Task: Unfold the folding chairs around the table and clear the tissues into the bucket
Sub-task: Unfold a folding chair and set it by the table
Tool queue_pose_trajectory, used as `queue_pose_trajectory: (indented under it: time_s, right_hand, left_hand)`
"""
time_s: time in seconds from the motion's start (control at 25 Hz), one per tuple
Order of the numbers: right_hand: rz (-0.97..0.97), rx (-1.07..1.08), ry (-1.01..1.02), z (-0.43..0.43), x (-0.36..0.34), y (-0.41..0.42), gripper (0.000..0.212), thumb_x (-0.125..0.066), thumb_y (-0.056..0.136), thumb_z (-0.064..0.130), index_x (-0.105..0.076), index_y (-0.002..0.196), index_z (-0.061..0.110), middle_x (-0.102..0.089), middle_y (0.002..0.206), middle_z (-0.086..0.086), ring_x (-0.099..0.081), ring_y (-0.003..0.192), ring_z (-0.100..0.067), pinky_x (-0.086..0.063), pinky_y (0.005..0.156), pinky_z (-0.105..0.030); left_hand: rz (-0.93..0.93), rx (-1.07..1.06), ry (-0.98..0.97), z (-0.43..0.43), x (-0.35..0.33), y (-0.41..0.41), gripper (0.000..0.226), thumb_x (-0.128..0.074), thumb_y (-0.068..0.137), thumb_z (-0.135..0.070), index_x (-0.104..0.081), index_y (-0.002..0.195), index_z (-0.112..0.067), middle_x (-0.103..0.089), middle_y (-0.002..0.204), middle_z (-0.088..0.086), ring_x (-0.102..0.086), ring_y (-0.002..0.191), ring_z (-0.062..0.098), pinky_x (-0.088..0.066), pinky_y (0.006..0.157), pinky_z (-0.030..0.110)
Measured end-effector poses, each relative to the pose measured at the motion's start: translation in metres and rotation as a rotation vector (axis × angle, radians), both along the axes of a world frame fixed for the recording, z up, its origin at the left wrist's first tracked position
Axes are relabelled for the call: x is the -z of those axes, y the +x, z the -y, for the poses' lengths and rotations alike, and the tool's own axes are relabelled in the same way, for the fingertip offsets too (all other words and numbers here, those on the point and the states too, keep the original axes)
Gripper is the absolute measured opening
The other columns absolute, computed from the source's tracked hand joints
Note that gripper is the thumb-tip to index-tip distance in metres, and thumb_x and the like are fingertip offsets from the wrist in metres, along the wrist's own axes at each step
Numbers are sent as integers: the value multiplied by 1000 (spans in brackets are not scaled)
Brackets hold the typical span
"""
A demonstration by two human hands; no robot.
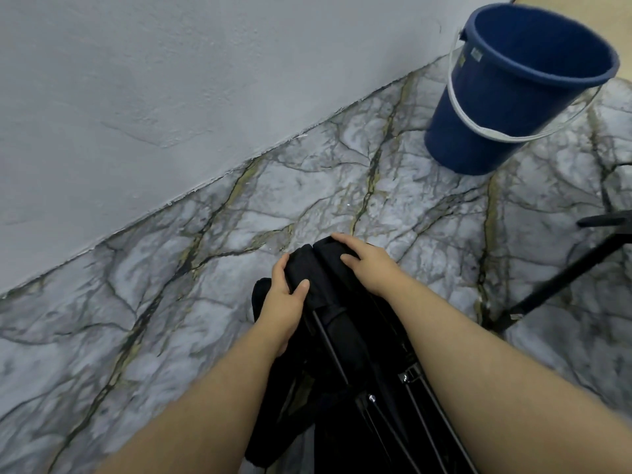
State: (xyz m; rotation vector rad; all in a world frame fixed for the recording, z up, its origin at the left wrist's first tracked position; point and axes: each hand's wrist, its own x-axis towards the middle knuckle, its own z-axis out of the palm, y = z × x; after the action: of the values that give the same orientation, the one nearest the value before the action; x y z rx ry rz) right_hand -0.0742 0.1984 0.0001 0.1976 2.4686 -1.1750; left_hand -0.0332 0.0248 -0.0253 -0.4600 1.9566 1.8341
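A black folding chair (pixel 337 340) stands folded and upright in front of me, its fabric bunched around thin black poles. My left hand (pixel 285 304) grips the left fabric-covered top corner, thumb over it. My right hand (pixel 367 265) clasps the right top corner beside it. The two corners sit close together. A blue bucket (pixel 506 107) with a clear handle stands on the floor at the upper right, next to the wall; its visible inside looks bare. No tissues are in view.
A grey-white wall (pixel 171 97) runs diagonally across the upper left, meeting the marble-patterned floor (pixel 171 302). Black legs of another frame (pixel 561 278) reach in from the right edge, between the chair and the bucket.
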Motion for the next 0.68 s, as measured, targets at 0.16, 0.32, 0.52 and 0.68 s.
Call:
queue_pose_trajectory:
  time_s: [0.16,0.32,0.52,0.68]
  right_hand:
    - [19,105,-63,1,-119,42,53,-49,97,19,-33,139,48,-47,142,0,-49,124,-21,-39,97,-26]
    - [-2,175,-144,-8,-249,102,58,-55,94,13,-38,136,49,-45,145,5,-42,131,-11,-32,107,-22]
    - [-47,244,-142,-8,-409,180,55,-52,96,12,-37,138,45,-51,123,16,-43,110,3,-33,89,-2]
    - [-140,365,-153,-12,-488,240,55,-53,95,10,-39,136,45,-52,119,17,-46,109,2,-29,79,13]
  left_hand:
    - [-33,-20,-27,-8,-116,40,59,-50,93,-19,-22,131,-54,-39,144,-5,-45,126,13,-39,108,42]
    - [-62,60,-75,-17,-247,88,57,-48,93,-15,-24,136,-43,-51,125,-16,-54,105,-5,-44,98,31]
    - [-146,202,-142,-15,-402,143,53,-47,94,-13,-25,137,-34,-43,91,-33,-51,70,-29,-42,63,0]
    - [-289,347,-215,-8,-482,176,52,-48,94,-17,-25,137,-34,-48,82,-28,-55,63,-20,-45,62,4]
